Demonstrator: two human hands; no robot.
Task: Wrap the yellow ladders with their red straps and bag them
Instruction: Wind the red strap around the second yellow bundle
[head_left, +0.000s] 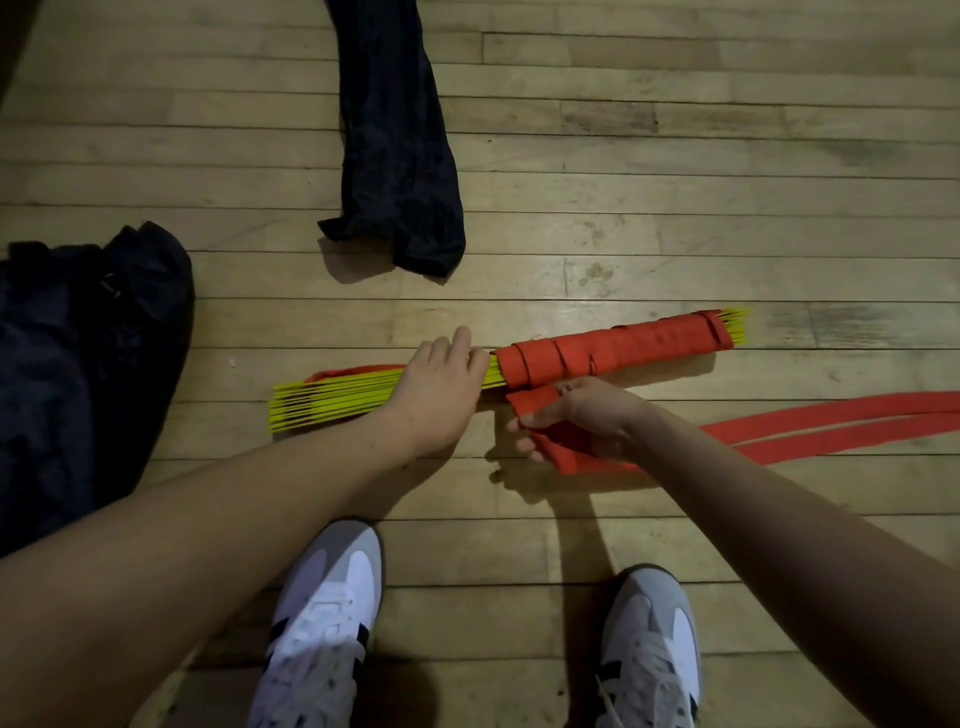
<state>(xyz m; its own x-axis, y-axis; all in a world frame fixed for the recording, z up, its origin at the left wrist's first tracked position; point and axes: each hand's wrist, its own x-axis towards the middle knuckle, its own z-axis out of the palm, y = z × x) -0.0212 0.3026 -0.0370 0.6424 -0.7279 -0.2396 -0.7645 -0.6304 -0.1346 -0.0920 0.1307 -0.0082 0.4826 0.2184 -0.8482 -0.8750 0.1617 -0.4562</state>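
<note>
My left hand sits on top of the bundle of flat yellow plastic ladder rungs, which lies on the pale wooden plank floor, running left to right and slightly up toward the right. Left fingers curl over the far edge of the bundle, right at the spot where the wrapped part begins; grip looks like a hold-down clamp over the rungs. Right portion of the bundle is covered by wound turns of the wide red fabric strap, with yellow rung tips poking out at the far right end. Left portion is bare yellow, a bit of red showing behind it.

My right hand is just below the bundle, near side, fingers and thumb pinching a folded span of the red strap. The strap goes from that hand up to the wrapped section, touching it. The loose tail runs as two bands along the floor off the right edge.

Crumpled long black fabric bag lies above the bundle, well apart. Larger dark black cloth bag at left edge. My two grey-and-white sneakers at the bottom.
</note>
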